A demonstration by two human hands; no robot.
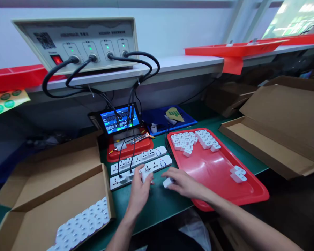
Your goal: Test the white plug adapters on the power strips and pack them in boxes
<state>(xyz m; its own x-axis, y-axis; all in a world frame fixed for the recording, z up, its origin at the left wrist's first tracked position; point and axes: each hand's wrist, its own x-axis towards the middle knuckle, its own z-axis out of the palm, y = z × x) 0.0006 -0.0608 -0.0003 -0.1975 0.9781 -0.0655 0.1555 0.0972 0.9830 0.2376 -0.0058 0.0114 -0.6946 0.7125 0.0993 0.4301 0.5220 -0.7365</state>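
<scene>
My left hand (139,191) is closed around a small white charger block (147,177), just in front of two white power strips (161,161). To its right, my right hand (184,184) grips another white charger block (167,182) between thumb and fingers, low over the green table. Thin black cables with plugs run down to the nearer strip. On the red tray (209,170) beside my right hand, several similar white blocks (183,141) stand in groups at the far end, and a few more (238,174) sit near its right edge.
An open cardboard box (42,198) at left holds rows of white blocks. Another open box (277,129) lies at right. A tester box (75,45) with black cables stands on the shelf, above a small screen (120,118). A blue tray (157,116) lies behind.
</scene>
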